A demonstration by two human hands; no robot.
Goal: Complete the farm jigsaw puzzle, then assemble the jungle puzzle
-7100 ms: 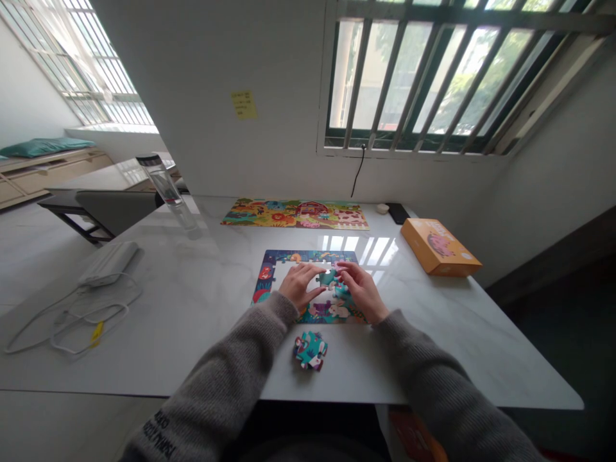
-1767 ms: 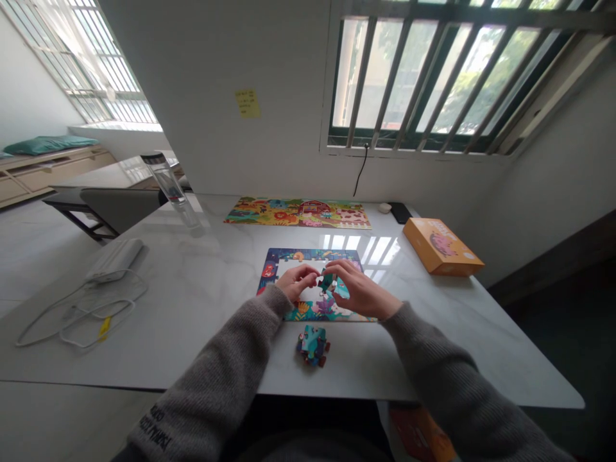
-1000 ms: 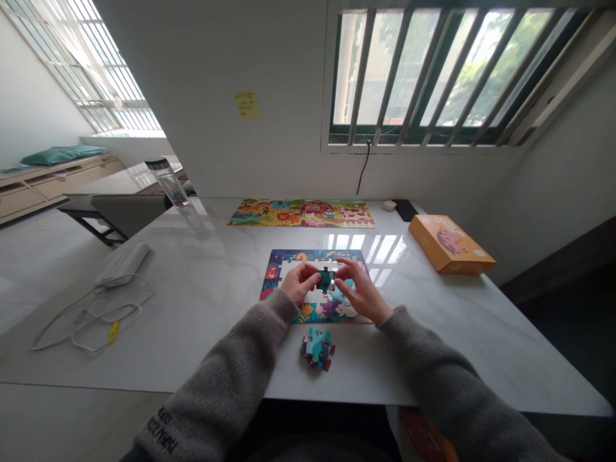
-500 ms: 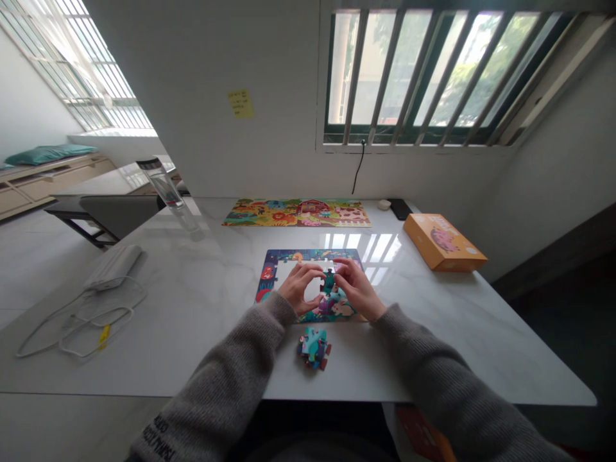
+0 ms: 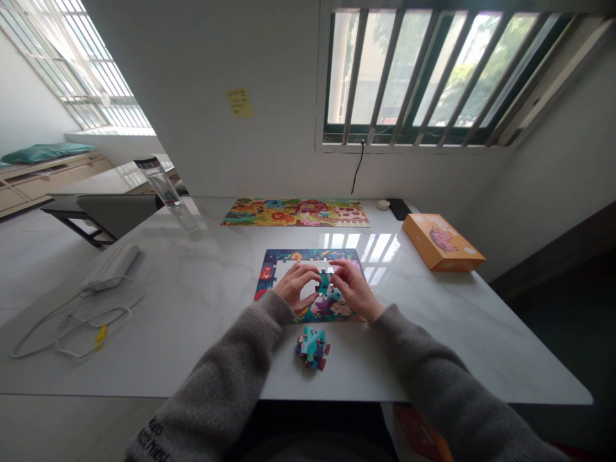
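Observation:
A partly filled jigsaw puzzle (image 5: pixel 266 273) with a dark blue border lies on the white marbled table, a white gap in its middle. Over its left part is my left hand (image 5: pixel 299 287), thumb and fingers curved around the left side of a green puzzle piece (image 5: pixel 324 282). My right hand (image 5: pixel 355 289) is bent over the puzzle's right part, fingertips close to the same piece's right side. Whether the right fingertips touch it is too small to tell. Nearer the table's front edge sits a small pile of puzzle pieces (image 5: pixel 312 347).
At the back lies a colourful farm-animal puzzle (image 5: pixel 296 212). An orange box (image 5: pixel 443 242) stands at the right, near a black phone (image 5: pixel 399 209) and a small white object (image 5: pixel 383 205). A clear bottle (image 5: pixel 161 182) and a white device (image 5: pixel 111 267) with cables are on the left.
The green piece and my left hand have shifted slightly left. My right fingers have drawn a little away from the piece's right side.

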